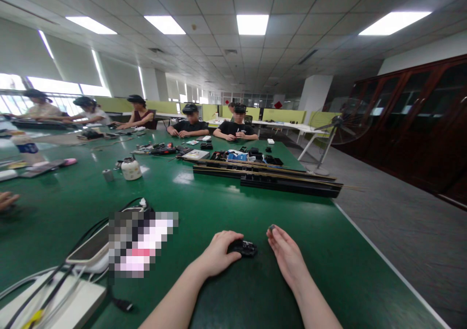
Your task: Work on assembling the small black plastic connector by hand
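Note:
My left hand (221,252) grips the left end of a small black plastic device (247,248) that rests on the green table. Its upper side shows some lighter detail, too small to make out, and its left part is hidden by my fingers. To the right of it, apart from the device, my right hand (285,252) is raised a little with its fingers together. Between thumb and fingertips it pinches a small grey piece (271,228), whose kind I cannot tell.
On the left are a phone-like device (91,246), cables, a white box (54,302) and a blurred bright patch. Ahead stand a cream jar (130,169) and a grey cylinder (108,175). Long black rails (288,185) with thin rods lie farther back. Several people sit around the table.

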Tool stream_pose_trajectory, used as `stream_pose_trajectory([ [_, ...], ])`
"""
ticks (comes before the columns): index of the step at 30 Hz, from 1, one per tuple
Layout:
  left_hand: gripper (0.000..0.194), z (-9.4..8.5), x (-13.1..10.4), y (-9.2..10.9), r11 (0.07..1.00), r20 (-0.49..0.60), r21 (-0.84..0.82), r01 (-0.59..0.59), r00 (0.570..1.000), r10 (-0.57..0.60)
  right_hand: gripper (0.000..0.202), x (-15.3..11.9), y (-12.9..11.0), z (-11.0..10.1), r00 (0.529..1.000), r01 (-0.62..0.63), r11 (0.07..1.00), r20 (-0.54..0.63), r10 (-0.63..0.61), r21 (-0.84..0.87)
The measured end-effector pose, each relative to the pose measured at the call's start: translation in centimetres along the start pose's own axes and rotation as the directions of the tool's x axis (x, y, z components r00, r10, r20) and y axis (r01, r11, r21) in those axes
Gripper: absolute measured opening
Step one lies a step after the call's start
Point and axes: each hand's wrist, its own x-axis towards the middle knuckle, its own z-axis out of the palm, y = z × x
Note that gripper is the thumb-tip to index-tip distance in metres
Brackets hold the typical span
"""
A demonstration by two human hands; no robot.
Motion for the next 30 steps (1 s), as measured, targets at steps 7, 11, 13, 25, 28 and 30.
stream_pose_trajectory([
  [7,0.045,0.0,0.0,0.2,1.000,-0.008,-0.002,-0.004,1.000,0.004,0.043,-0.1,0.0,0.2,1.000,0.001,1.000,-0.014,-0.001,-0.031],
  [11,0.045,0.0,0.0,0.1,1.000,-0.013,0.007,-0.020,1.000,0.020,0.045,-0.2,-0.1,0.4,0.999,0.022,0.996,-0.024,-0.024,-0.089],
  [13,0.045,0.1,0.0,0.0,1.000,-0.013,0.011,-0.023,1.000,0.023,0.047,-0.2,0.0,0.5,0.999,0.031,0.993,-0.024,-0.034,-0.116],
  [25,0.044,0.5,0.1,-0.3,1.000,-0.013,0.014,-0.028,1.000,0.028,0.044,-0.1,1.0,0.3,0.981,0.150,0.910,0.169,-0.090,-0.386],
  [28,0.044,0.4,0.1,-0.2,1.000,-0.009,0.009,-0.025,1.000,0.025,0.039,-0.4,1.1,0.6,0.958,0.234,0.832,0.266,-0.108,-0.503],
  [30,0.044,0.4,0.1,-0.2,1.000,-0.007,0.008,-0.023,1.000,0.023,0.034,-0.8,0.9,0.9,0.941,0.296,0.754,0.315,-0.124,-0.586],
])
